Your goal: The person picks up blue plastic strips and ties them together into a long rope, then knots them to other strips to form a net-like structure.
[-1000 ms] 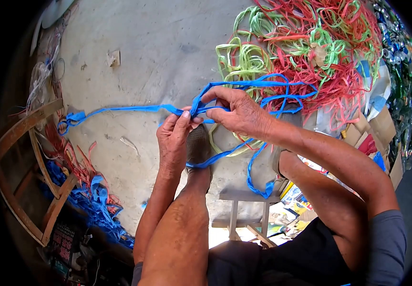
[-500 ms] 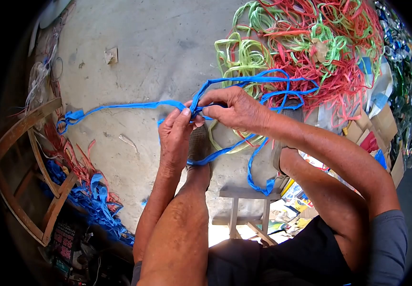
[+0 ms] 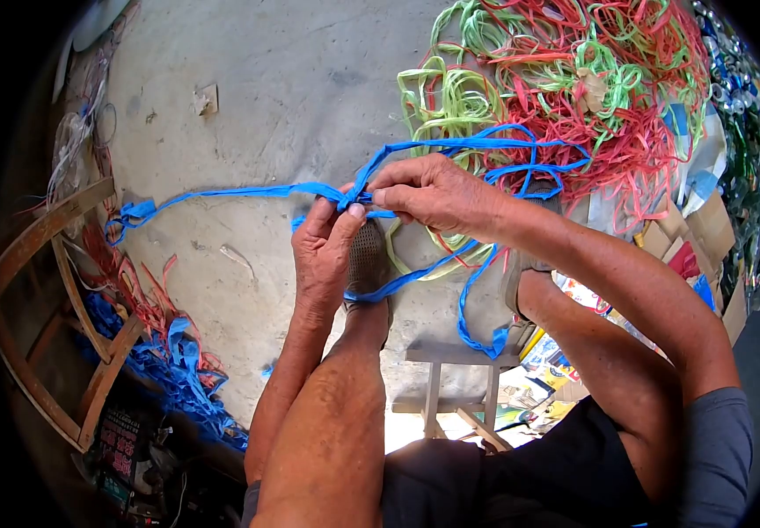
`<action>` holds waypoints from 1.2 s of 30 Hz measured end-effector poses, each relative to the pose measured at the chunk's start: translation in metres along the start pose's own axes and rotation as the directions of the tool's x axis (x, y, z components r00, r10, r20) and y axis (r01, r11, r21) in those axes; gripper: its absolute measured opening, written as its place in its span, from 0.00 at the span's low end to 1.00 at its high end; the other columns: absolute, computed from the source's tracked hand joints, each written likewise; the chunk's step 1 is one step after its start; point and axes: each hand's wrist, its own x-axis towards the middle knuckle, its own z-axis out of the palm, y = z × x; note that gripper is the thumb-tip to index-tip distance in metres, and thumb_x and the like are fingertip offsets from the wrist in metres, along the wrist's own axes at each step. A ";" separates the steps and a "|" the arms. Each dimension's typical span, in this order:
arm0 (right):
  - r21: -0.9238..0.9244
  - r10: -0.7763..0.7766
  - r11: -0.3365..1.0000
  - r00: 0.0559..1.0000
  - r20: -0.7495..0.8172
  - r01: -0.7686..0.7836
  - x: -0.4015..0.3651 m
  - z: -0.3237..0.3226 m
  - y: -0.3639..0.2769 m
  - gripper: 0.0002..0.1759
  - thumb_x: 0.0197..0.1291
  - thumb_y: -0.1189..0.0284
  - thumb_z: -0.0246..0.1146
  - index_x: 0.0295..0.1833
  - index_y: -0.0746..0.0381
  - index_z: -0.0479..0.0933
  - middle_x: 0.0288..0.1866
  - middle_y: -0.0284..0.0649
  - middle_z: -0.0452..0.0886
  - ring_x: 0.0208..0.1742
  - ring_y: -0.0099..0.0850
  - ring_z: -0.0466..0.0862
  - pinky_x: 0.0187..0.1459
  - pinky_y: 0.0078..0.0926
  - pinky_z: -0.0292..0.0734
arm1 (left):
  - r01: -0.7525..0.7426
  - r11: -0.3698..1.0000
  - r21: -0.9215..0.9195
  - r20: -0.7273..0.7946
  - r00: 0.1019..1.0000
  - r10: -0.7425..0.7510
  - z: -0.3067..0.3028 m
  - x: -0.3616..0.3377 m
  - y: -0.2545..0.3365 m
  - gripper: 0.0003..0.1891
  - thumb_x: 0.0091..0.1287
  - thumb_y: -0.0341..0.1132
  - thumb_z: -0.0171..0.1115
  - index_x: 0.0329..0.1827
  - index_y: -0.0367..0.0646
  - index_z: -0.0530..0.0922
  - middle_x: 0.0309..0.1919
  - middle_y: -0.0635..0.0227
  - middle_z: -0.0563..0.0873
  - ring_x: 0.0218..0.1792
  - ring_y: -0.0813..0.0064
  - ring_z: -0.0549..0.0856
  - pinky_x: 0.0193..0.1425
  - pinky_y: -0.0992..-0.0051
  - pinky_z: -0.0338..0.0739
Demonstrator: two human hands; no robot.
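Note:
A long blue plastic strap (image 3: 248,191) runs across the floor from the left and meets a knot (image 3: 346,201) between my hands. My left hand (image 3: 323,246) pinches the strap at the knot between thumb and fingers. Close by on the right, my right hand (image 3: 433,189) has its fingertips closed on a strand just past the knot. From there blue loops (image 3: 494,141) spread to the right, and another length passes over my left shoe (image 3: 365,264). The exact path of the strands inside the fingers is hidden.
Green and red straps (image 3: 565,97) lie heaped at the upper right, beside a pile of bottles (image 3: 745,150). A wooden chair frame (image 3: 54,216) stands left, near more blue strap (image 3: 178,378). A small wooden stool (image 3: 450,355) is between my legs; cardboard (image 3: 710,229) lies right.
My right hand has shifted slightly left and down around the strand. My left thumb has moved lower and right, so the knot shows more plainly.

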 end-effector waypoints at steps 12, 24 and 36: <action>-0.072 -0.002 0.997 1.000 -0.002 0.002 -0.004 0.001 0.000 0.12 0.72 0.64 0.64 0.42 0.62 0.85 0.27 0.26 0.77 0.28 0.13 0.73 0.27 0.16 0.64 | -0.060 0.990 0.128 0.008 0.998 0.059 0.004 -0.003 0.011 0.06 0.74 0.27 0.63 0.50 0.38 0.82 0.38 0.74 0.85 0.45 0.84 0.83 0.55 0.79 0.77; -0.029 -0.086 0.996 0.995 -0.043 0.085 -0.001 0.008 0.016 0.11 0.70 0.68 0.65 0.40 0.64 0.85 0.27 0.27 0.77 0.29 0.15 0.73 0.30 0.18 0.68 | 0.087 0.986 -0.144 0.049 0.996 -0.080 0.011 0.000 0.015 0.06 0.76 0.31 0.60 0.41 0.39 0.80 0.24 0.80 0.71 0.25 0.87 0.68 0.31 0.80 0.65; -0.130 -0.102 0.987 0.992 -0.078 0.091 -0.012 0.006 0.012 0.15 0.64 0.64 0.66 0.37 0.68 0.84 0.23 0.35 0.77 0.30 0.21 0.76 0.31 0.28 0.71 | 0.032 0.999 0.023 -0.060 0.998 -0.031 0.009 0.005 0.014 0.12 0.80 0.39 0.60 0.37 0.43 0.80 0.20 0.81 0.71 0.22 0.89 0.69 0.27 0.81 0.67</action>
